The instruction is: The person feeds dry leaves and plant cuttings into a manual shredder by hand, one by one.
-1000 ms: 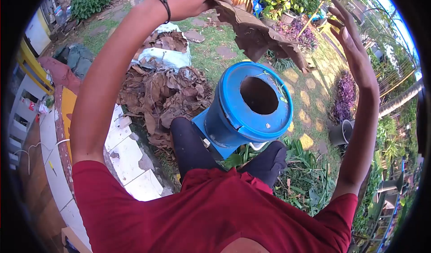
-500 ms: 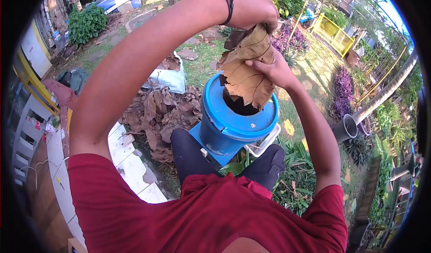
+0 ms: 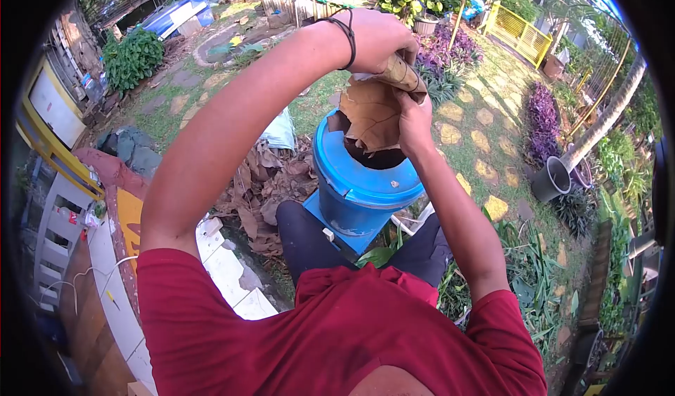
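Brown leaves (image 3: 371, 115), dry and partly rolled, hang over the round opening of a blue bucket (image 3: 344, 199), clamped between the two hands of a seated person in a red shirt (image 3: 337, 326). The left hand (image 3: 382, 39), a dark cord (image 3: 351, 39) at its wrist, arches down from above with its fingers curled over the rolled top edge. Close by, the right hand (image 3: 413, 120) grips the roll's other end, thumb up, forearm slanting in from below. Both elbows are bent and spread wide.

The bucket stands on a blue base (image 3: 357, 243) between the person's dark-clad legs. Beside it lies a heap of dry leaves (image 3: 264, 185) near a white sack (image 3: 280, 132). White tiles (image 3: 226, 269) edge the ground at left; at right, stepping stones (image 3: 480, 141) cross the sunlit grass toward a yellow gate (image 3: 519, 34), past a gray pot (image 3: 550, 179).
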`<action>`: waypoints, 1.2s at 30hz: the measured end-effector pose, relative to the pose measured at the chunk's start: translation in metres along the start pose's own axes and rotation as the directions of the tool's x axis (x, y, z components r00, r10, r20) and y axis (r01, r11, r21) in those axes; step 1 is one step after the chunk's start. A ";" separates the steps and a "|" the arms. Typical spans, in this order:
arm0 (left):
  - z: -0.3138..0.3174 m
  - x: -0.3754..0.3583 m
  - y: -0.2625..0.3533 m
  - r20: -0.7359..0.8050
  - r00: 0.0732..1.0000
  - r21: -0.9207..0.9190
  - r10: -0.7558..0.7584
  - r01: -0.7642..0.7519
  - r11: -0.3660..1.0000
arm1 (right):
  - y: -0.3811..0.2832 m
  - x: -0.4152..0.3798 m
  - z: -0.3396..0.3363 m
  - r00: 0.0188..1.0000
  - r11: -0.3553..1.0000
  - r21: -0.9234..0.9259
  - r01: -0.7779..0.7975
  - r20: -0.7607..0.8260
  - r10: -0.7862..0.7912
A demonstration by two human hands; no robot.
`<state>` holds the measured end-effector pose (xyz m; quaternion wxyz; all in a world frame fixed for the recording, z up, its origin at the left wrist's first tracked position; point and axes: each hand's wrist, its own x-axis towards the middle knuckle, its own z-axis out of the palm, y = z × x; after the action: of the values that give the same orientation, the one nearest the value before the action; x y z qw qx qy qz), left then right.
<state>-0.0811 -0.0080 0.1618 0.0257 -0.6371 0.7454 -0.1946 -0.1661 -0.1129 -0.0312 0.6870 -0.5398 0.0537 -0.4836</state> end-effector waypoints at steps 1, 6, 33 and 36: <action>0.008 -0.001 0.001 0.014 1.000 -0.062 -0.003 0.004 0.998 | 0.005 -0.002 -0.005 1.000 1.000 -0.014 0.019 -0.020 -0.019; 0.096 -0.001 0.014 0.100 0.995 -0.226 0.006 0.017 0.974 | 0.042 -0.033 -0.035 0.989 0.990 -0.067 -0.123 -0.094 0.117; 0.192 -0.046 -0.014 0.263 0.953 -0.414 -0.154 0.255 0.874 | 0.013 -0.011 -0.072 0.678 0.019 -0.798 0.602 0.524 0.515; 0.187 -0.069 -0.036 0.267 0.935 -0.463 -0.233 0.337 0.820 | -0.027 -0.001 -0.053 0.791 0.115 -0.857 0.503 0.510 0.338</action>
<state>0.0192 0.0059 -0.0132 -0.0964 -0.7424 0.6594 0.0688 -0.2146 -0.1472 -0.0315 0.0947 -0.9766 0.1057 -0.1616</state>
